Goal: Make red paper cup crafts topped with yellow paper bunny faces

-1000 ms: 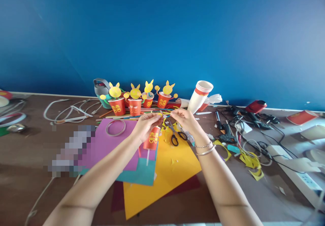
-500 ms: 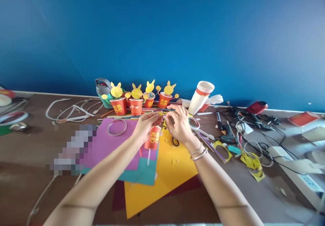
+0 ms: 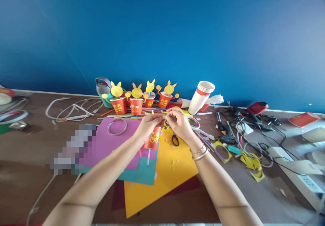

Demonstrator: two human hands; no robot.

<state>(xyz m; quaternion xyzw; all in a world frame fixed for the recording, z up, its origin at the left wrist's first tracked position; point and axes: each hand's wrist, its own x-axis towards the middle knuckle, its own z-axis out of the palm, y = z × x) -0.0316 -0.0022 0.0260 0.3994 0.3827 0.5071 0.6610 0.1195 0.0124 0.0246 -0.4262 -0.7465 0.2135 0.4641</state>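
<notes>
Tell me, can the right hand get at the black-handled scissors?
Probably yes: the scissors' black handle lies uncovered close by the right hand, though its fingers look busy beside the left hand.

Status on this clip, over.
Left hand and right hand nearly together, pinching something small, details unclear. Red cup beneath left hand, straw protruding. Right hand partly hides scissors.
</notes>
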